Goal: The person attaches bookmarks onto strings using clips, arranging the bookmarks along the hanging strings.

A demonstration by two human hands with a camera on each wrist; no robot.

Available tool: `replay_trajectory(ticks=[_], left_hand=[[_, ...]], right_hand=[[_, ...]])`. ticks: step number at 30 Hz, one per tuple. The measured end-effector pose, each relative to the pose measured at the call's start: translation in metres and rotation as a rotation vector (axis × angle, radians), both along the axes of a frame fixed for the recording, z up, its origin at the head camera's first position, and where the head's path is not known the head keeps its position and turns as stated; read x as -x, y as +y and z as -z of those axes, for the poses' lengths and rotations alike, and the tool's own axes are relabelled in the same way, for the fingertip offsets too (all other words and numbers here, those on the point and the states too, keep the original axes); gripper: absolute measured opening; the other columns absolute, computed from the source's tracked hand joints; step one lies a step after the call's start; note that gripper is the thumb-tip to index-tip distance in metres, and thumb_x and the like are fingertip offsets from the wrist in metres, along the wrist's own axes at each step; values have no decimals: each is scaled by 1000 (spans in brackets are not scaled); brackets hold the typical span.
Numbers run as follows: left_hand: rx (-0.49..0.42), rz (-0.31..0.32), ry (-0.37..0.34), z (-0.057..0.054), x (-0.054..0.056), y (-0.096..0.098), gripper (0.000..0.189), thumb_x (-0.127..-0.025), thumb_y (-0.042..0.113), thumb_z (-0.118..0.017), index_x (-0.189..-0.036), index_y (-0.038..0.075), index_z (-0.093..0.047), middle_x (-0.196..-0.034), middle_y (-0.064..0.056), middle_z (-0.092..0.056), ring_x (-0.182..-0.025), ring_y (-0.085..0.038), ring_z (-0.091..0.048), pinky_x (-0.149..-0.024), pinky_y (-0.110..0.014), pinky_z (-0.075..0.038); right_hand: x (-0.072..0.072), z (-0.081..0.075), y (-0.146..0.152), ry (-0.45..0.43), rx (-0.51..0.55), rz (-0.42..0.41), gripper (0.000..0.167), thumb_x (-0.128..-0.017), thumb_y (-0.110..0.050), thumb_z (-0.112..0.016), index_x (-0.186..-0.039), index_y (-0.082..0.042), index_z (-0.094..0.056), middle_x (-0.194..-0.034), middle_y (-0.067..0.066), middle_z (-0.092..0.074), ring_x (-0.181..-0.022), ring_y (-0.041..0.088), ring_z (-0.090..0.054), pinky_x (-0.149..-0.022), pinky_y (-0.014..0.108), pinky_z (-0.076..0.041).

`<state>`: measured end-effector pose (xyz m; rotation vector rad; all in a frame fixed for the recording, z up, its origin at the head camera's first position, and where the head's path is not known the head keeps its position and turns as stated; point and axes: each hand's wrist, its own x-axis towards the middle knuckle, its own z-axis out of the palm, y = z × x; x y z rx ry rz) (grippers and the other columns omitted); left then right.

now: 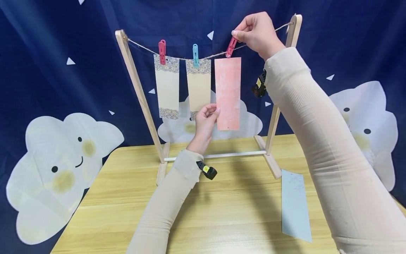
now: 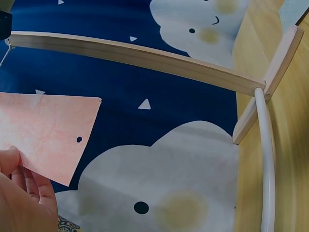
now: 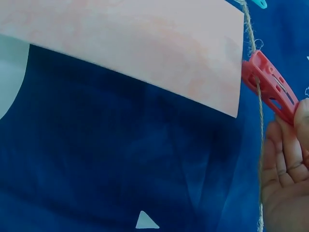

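In the head view, my left hand point(image 1: 206, 121) pinches the left edge of a pink paper card point(image 1: 228, 95) low down, between thumb and fingers. The card hangs upright just below a twine line point(image 1: 144, 47); a small punched hole shows near its bottom edge. My right hand point(image 1: 258, 33) pinches the upper end of a red clothespin point(image 1: 231, 47). That clothespin sits tilted on the twine, its tip at the card's top edge in the right wrist view; I cannot tell whether it grips the paper. Left of the pink card hang two patterned cards point(image 1: 167, 88), held by a red clothespin point(image 1: 162, 52) and a blue clothespin point(image 1: 195, 55).
The twine runs between two wooden posts point(image 1: 139, 91) of a stand, joined low down by a white rod point(image 1: 234, 154). A light blue card point(image 1: 295, 204) lies on the wooden table point(image 1: 127, 208) at the right. Behind hangs a dark blue cloth with clouds point(image 1: 63, 169).
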<state>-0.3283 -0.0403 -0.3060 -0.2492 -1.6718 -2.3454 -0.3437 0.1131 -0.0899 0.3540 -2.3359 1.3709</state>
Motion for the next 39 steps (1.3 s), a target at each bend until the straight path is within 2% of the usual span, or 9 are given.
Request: replay_trajectory(ticks=[8, 14, 20, 27, 31, 34, 39], left_hand=[[16, -13, -9, -4, 3, 0, 17, -87, 2, -64, -104, 1, -62, -90, 0, -62, -76, -7, -55, -64, -18, -46], [11, -8, 4, -6, 5, 1, 16, -88, 3, -64, -104, 1, -62, -91, -1, -62, -75, -6, -55, -63, -18, -46], [-12, 2, -3, -7, 5, 2, 15, -88, 1, -63, -103, 1, -62, -90, -2, -63, -72, -6, -55, -61, -17, -46], [1, 0, -5, -6, 6, 3, 17, -87, 1, -64, -103, 1, -62, -90, 0, -62, -72, -6, -55, -62, -18, -46], [6, -4, -2, -6, 6, 1, 19, -87, 3, -65, -105, 0, -62, -92, -2, -62, -74, -6, -56, -65, -18, -47], [5, -1, -4, -5, 6, 0, 20, -87, 3, -65, -107, -1, -62, -92, -1, -63, -76, -6, -57, -66, -18, -48], [16, -1, -26, -5, 7, 0, 21, -87, 3, -65, -107, -2, -62, -91, 1, -64, -78, -6, -58, -73, -22, -51]], right_hand=[[0, 1, 1, -10, -89, -7, 14, -85, -23, -64, -81, -11, -66, -72, -4, -59, -76, 10, -52, -87, 22, -47], [0, 0, 2, -26, -135, -14, 15, -86, -23, -63, -86, -8, -66, -75, -4, -60, -80, 11, -54, -94, 24, -46], [2, -2, 3, -77, -140, -15, 17, -87, -25, -62, -91, -9, -66, -79, -3, -60, -84, 12, -54, -95, 25, -45], [1, -2, 4, -116, -178, 12, 42, -85, -36, -62, -113, -6, -67, -94, -2, -61, -94, 14, -53, -100, 26, -43], [0, 0, 4, -130, -174, 20, 50, -80, -43, -63, -115, -8, -68, -106, 2, -62, -99, 15, -55, -100, 24, -42], [0, 1, 5, -110, -175, 32, 50, -81, -45, -63, -116, -10, -68, -116, 3, -61, -107, 17, -54, -103, 26, -39], [-1, 4, 7, -18, -115, 70, 45, -87, -43, -62, -121, -14, -65, -126, 3, -58, -115, 16, -48, -109, 28, -32]])
